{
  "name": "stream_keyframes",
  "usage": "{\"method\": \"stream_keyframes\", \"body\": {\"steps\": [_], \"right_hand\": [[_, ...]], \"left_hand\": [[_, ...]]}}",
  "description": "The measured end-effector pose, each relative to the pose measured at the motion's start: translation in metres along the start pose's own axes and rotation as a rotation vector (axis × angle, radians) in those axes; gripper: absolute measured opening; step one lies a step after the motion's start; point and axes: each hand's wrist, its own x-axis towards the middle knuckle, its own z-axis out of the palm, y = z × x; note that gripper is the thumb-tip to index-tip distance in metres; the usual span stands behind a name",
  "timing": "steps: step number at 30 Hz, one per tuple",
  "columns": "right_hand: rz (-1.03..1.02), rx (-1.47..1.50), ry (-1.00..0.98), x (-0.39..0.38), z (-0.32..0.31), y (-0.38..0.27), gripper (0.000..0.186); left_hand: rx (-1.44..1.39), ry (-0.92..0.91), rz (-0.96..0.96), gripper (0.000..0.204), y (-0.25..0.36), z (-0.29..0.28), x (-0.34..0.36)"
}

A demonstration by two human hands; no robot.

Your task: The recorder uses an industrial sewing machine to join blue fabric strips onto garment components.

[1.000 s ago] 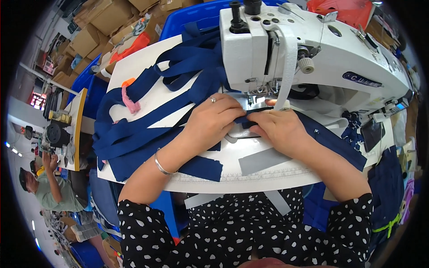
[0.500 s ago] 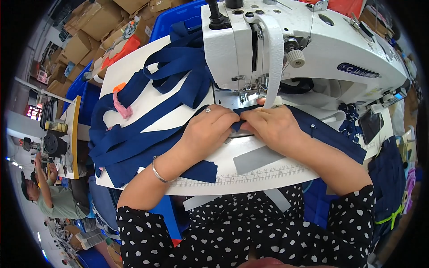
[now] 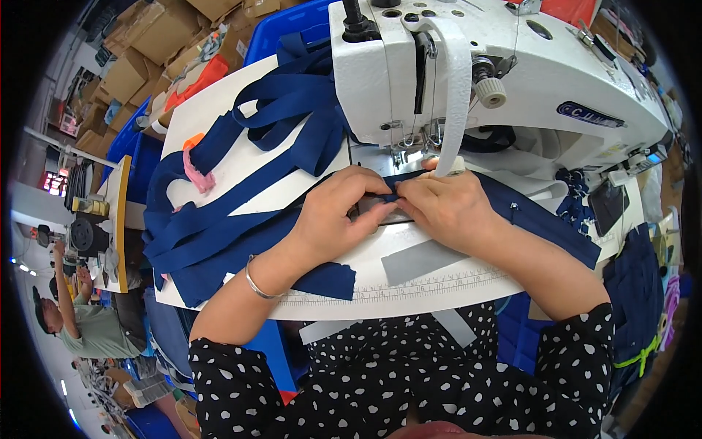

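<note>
Okay, so the navy cloth [image 3: 393,180] is held right at the fingertips, just in front of the presser foot [image 3: 409,157]: its edge looks pinched by the bunched thumb and finger of the right hand [image 3: 450,208], while the left hand [image 3: 336,212] is curled, with a gap left between thumb and forefinger and the forefinger laid against the cloth; whether anything is gripped underneath can't be told. For this bit, the edge should probably be squared up and flattened before being fed, with light, even tension and no tugging, and fingertips are best kept out from under the foot. Just this side of the fingers, a grey strip [image 3: 420,261] is laid on the white tabletop [image 3: 219,102], with a ruler scale [image 3: 380,294] run along the front edge. Left of the fingers, long navy bands [image 3: 314,150] are looped and piled, a pink scrap [image 3: 197,175] dropped beside them. Beyond the fingers the white sewing machine [image 3: 373,88] is set up. Way past that, a blue bin [image 3: 292,25] is tucked behind, cardboard boxes [image 3: 161,33] are heaped, and, far left, a co-worker [image 3: 99,329] can be spotted.
</note>
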Motion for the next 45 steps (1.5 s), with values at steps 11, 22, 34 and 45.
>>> {"method": "stream_keyframes", "body": {"steps": [11,22,34,45], "right_hand": [[-0.057,0.030,-0.037,-0.005,0.000,0.005,0.016],[-0.062,0.020,-0.041,-0.006,-0.001,0.005,0.018],[-0.066,0.018,-0.126,-0.004,-0.012,0.001,0.023],[-0.071,-0.022,-0.145,-0.009,-0.009,0.000,0.026]], "left_hand": [[0.494,-0.020,0.346,0.019,-0.014,-0.002,0.000],[0.536,-0.028,0.323,0.023,-0.011,0.005,-0.007],[0.568,-0.106,0.302,0.022,-0.008,0.003,-0.008],[0.573,-0.163,0.286,0.028,-0.007,-0.001,-0.009]]}}
